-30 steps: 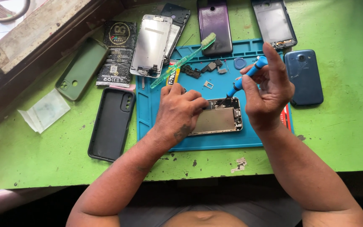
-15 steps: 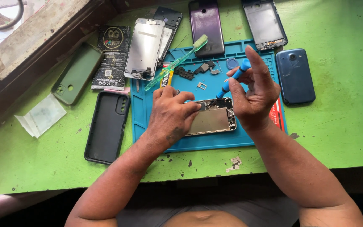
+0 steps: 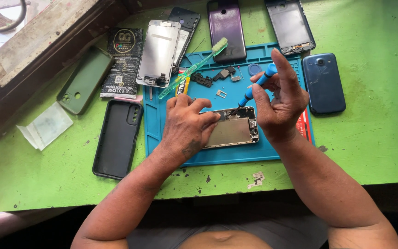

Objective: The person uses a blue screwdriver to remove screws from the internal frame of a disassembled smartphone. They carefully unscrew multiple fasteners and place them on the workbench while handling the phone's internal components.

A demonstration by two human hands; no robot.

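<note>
An opened phone body (image 3: 234,129) with bare metal insides lies on a blue work mat (image 3: 236,154). My left hand (image 3: 186,127) presses down on its left part and steadies it. My right hand (image 3: 279,103) grips a blue screwdriver (image 3: 256,86), whose tip touches the phone's top edge. Small loose parts (image 3: 221,76) and a green toothbrush (image 3: 193,69) lie on the mat above the phone.
On the green table are a black case (image 3: 116,138), a green case (image 3: 84,80), a dark packet (image 3: 123,62), a silver screen panel (image 3: 158,53), a purple back cover (image 3: 226,27), a grey frame (image 3: 290,25), a blue phone (image 3: 323,83) and a clear bag (image 3: 44,125).
The view has shifted a little. Both hands stay on the phone; my right hand has turned the screwdriver slightly at the phone's top edge.
</note>
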